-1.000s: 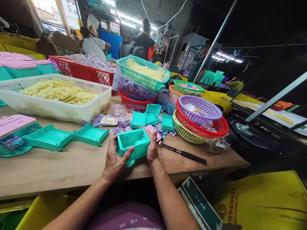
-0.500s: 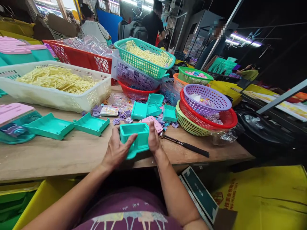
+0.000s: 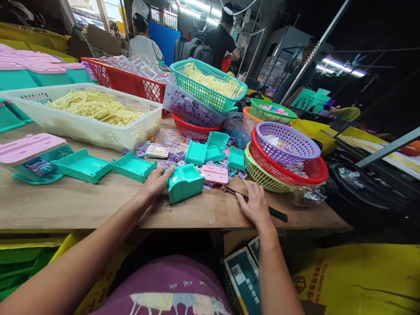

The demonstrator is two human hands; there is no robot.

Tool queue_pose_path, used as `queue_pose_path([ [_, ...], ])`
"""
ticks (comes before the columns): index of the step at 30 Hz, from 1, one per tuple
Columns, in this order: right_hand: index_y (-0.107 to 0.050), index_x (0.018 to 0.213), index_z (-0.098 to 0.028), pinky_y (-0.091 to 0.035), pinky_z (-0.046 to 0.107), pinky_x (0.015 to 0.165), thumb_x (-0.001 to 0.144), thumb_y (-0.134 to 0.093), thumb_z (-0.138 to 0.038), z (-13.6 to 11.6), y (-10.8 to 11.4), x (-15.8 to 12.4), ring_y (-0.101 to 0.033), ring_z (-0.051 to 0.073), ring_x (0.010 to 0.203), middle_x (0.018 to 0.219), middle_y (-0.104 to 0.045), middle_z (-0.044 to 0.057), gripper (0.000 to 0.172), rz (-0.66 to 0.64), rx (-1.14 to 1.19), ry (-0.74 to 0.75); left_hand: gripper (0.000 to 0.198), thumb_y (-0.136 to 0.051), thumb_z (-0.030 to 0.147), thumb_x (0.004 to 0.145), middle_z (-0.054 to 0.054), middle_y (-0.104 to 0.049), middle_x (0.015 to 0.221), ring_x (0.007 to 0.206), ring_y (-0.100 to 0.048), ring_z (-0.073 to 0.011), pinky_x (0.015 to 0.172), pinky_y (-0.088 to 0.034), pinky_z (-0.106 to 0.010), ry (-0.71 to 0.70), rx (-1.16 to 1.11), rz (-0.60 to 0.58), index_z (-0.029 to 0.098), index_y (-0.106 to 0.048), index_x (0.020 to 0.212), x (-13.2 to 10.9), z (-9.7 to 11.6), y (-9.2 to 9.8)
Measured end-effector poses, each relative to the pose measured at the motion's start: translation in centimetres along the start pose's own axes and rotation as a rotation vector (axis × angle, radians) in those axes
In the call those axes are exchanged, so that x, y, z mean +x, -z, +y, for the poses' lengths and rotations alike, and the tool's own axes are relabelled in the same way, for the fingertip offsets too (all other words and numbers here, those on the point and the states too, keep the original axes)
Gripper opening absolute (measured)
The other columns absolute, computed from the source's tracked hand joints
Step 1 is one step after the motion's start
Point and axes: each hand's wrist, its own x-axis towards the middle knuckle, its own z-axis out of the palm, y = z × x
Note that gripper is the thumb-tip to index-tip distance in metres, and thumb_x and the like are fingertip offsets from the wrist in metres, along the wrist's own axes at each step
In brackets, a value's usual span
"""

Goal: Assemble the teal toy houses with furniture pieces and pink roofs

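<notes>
A teal plastic box (image 3: 185, 181) lies tipped on its side on the wooden table (image 3: 98, 205), near the front edge. My left hand (image 3: 155, 183) grips its left end with curled fingers. My right hand (image 3: 256, 203) lies flat with fingers spread over the shaft of a black-handled tool (image 3: 278, 214), which rests on the table to the right of the box. A pink plate (image 3: 215, 173) lies just behind the box among small purple parts (image 3: 170, 157) and several more teal pieces (image 3: 215, 151).
Two teal lids (image 3: 82, 165) lie to the left, near a pink-topped teal unit (image 3: 31, 157). A white basket (image 3: 141, 129) and a teal basket (image 3: 197, 94) hold yellow parts. Stacked round baskets (image 3: 295, 173) stand at the right. Other people work at the back. A yellow carton (image 3: 361, 275) sits below.
Both hands held the teal box upright before. Now it lies tipped on the table under my left hand only, and my right hand has moved right onto the black-handled tool.
</notes>
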Motion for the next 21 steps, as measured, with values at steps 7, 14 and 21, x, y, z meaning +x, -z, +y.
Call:
queue_pose_path([
  [7,-0.067,0.092,-0.019,-0.045,0.03,0.072,0.1,-0.041,-0.044,3.5,0.9,-0.8,-0.06,0.02,0.081,0.087,-0.062,0.007,0.037,-0.157,-0.081,0.127,0.051,-0.049,0.065,0.082,-0.001,-0.063,0.072,0.074,-0.054,-0.0206,0.064,-0.042,-0.027,-0.145,0.009,-0.054,0.018,-0.068,0.081,0.0,-0.2,-0.5],
  [14,-0.062,0.093,-0.021,-0.043,0.026,0.065,0.102,-0.034,-0.043,-3.5,5.5,1.7,-0.059,0.016,0.066,0.072,-0.061,0.002,0.037,0.085,0.274,-0.003,0.049,-0.047,0.063,0.08,-0.001,-0.058,0.067,0.071,-0.05,-0.0198,0.063,-0.042,-0.027,-0.158,0.007,-0.038,0.018,-0.065,0.078,-0.3,0.7,-0.6],
  [21,-0.063,0.1,-0.025,-0.039,0.027,0.062,0.101,-0.036,-0.036,-10.0,5.0,3.1,-0.061,0.02,0.068,0.079,-0.068,0.004,0.029,-0.193,0.162,0.109,0.045,-0.046,0.061,0.081,0.002,-0.048,0.058,0.06,-0.041,-0.0161,0.058,-0.037,-0.027,-0.165,-0.006,-0.072,0.019,-0.057,0.07,-0.8,1.4,-0.5],
])
